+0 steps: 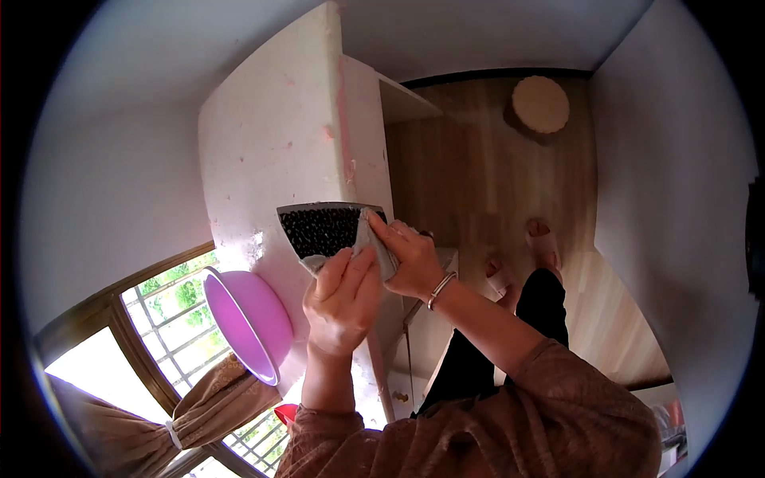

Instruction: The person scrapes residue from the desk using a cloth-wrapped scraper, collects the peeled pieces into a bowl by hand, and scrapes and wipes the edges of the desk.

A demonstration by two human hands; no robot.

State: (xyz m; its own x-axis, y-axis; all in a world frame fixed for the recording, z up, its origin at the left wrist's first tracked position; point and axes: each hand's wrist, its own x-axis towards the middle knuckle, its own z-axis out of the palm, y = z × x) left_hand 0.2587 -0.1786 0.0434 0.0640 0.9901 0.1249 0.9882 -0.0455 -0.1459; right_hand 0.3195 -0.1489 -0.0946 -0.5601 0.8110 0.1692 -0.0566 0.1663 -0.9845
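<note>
A cleaver-like blade (323,231), black with a pale speckled pattern and a grey edge strip, is held up in front of the white tabletop. A light grey cloth (368,237) is folded over its right end and lower edge. My left hand (343,301) is closed, pinching the cloth against the lower part of the blade. My right hand (412,259), below a bracelet, is closed round the blade's right end with cloth under its fingers. A dark bit, perhaps the handle, shows beside its knuckles; the rest is hidden.
A purple basin (259,323) stands on the white tabletop (267,143), near the barred window (179,307) and a tied brown curtain (219,402). The tabletop has pinkish marks. A round stool (541,104) stands on the wooden floor (462,159), past my feet.
</note>
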